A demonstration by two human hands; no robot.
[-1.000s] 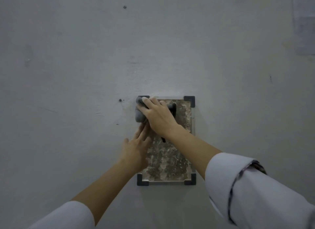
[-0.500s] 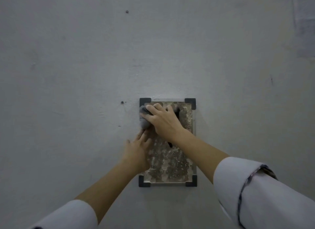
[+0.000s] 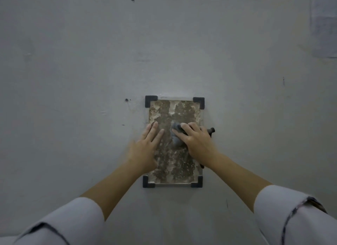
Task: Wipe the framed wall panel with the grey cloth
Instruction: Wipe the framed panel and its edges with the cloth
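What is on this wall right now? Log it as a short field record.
surface: grey wall
panel: framed wall panel, mottled brown, black corner brackets
cloth: grey cloth, bunched, pressed on mid panel
right hand: right hand on the cloth, also holding a dark object of unclear kind
left hand: left hand flat on panel's left edge
wall marks: small screw left of panel

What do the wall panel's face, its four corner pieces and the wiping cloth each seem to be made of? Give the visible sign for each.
Panel: a clear, glossy sheet, perhaps glass or acrylic, over mottled brown; its edges look transparent.
Corner pieces: matt black, likely plastic or rubber; moulded L shapes.
Grey cloth: soft fabric, bunched in folds under the right hand.
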